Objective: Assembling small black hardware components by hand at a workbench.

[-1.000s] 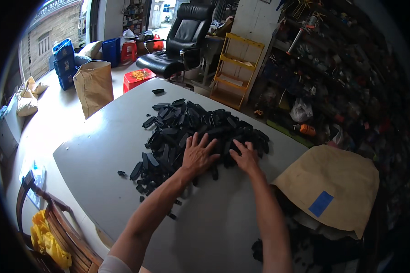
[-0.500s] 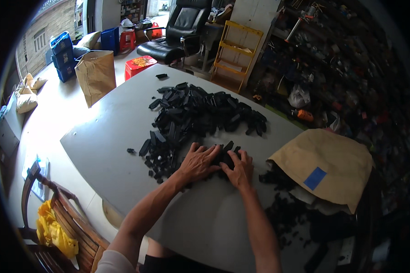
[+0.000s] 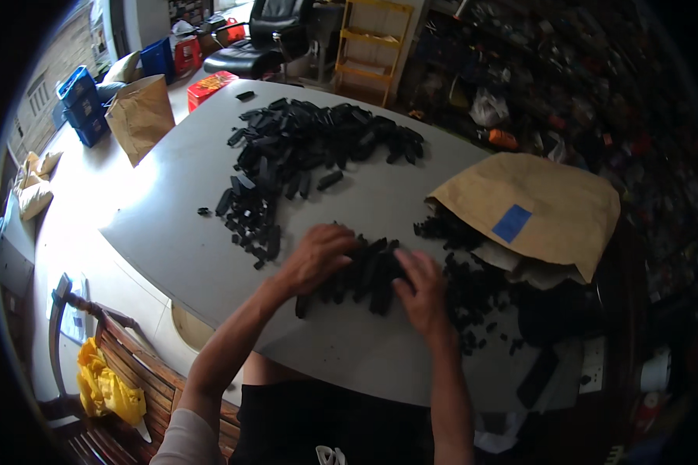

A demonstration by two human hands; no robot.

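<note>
Tabletop [image 3: 302, 341]: black pieces [image 3: 371, 273] between hands [image 3: 319, 256]

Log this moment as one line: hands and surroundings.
left hand: at left part of near black-piece cluster | right hand: at its right edge | farther: larger black-piece pile | right: brown paper bag

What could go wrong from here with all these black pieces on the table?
First, the cluster of black pieces between the left hand and right hand lies toward the near side of the table, so a long pull might tip some off.
Second, small black bits lie loose beside the right wrist; a sideways swing could mix them into the cluster.
Third, that swing might also nudge the paper bag.
</note>
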